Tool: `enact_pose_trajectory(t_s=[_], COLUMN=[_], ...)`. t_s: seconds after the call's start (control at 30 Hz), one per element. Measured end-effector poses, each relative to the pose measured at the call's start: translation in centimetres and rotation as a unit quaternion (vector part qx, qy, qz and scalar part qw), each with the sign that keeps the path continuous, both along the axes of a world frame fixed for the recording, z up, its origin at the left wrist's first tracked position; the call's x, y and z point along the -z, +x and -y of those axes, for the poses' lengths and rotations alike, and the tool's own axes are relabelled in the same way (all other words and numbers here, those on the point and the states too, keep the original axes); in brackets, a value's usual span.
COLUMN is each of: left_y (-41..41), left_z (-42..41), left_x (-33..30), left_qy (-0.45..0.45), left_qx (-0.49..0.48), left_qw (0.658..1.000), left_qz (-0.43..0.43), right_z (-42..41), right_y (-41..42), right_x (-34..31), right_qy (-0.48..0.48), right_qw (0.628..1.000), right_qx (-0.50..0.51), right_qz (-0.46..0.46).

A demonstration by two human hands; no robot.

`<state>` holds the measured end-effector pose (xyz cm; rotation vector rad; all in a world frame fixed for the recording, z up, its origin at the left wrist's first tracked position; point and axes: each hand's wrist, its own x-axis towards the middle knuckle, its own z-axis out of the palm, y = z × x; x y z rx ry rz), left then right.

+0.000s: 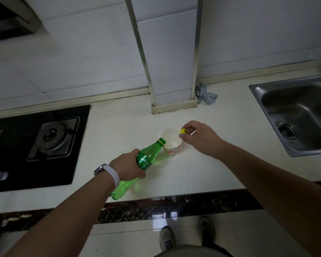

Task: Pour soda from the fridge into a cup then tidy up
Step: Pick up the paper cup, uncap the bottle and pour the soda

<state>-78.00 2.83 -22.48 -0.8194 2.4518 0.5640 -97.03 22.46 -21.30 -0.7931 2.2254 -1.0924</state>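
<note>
Head view: one bottle (149, 156) (left hand (128, 165) gripping), one cup (170, 142) — right hand (198, 139) pinching one cap (183, 131).

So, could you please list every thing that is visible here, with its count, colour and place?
green plastic soda bottle: one, green, tilted, open mouth at the cup's rim
white paper cup: one, white with a print, on the counter's middle
yellow bottle cap: one, yellow, above the cup's right rim
pale speckled counter: one, off-white
black gas stove: one, black, left
steel sink: one, grey, right
grey rag: one, grey, by the wall column
grey shoes: two, on the floor tiles
white-strapped watch: one, left wrist
left hand: grips the bottle
right hand: pinches the cap
</note>
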Motion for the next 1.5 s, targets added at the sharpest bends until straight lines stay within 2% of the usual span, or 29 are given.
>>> enact_pose_trajectory(t_s=[1.5], left_y=[-0.2], left_z=[-0.1], left_x=[-1.1], left_qy=[-0.009], left_qx=[-0.016], left_qw=[1.0], left_qz=[-0.003], right_z=[-0.4], right_y=[-0.2], right_x=[-0.2], right_qy=[0.011], right_qw=[1.0], right_qx=[-0.007], right_qz=[-0.014])
